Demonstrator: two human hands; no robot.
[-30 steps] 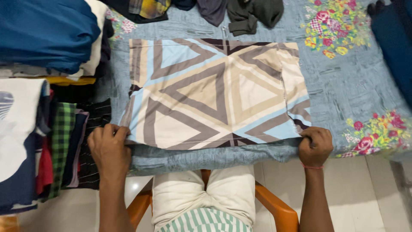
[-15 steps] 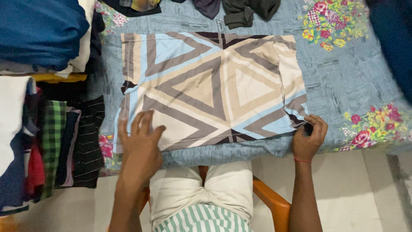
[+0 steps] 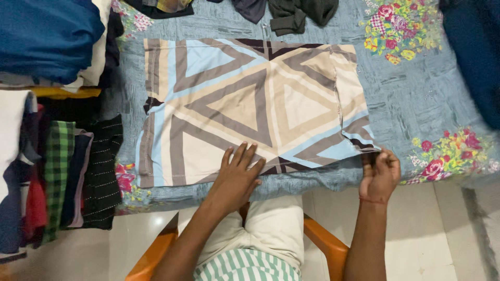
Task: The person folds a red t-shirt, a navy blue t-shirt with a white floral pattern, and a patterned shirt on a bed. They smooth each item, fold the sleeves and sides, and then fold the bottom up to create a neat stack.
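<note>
Pressing: left hand (image 3: pixel 237 177) lies flat, fingers spread, on the patterned cloth's (image 3: pixel 250 104) near edge.
Pinching: right hand (image 3: pixel 379 174) nips the cloth's near right corner.
Cloth: one, spread on the floral bedsheet (image 3: pixel 416 99).
Left: one stack of folded clothes (image 3: pixel 57 171).
Far: two dark garments (image 3: pixel 291 13).

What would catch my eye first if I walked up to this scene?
The big cloth with brown, beige and pale-blue triangles, spread flat on the floral blue-grey bedsheet, dominates the middle. The left hand lies flat on its near edge, and the right hand pinches its near right corner. Folded clothes are stacked at the left.
</note>
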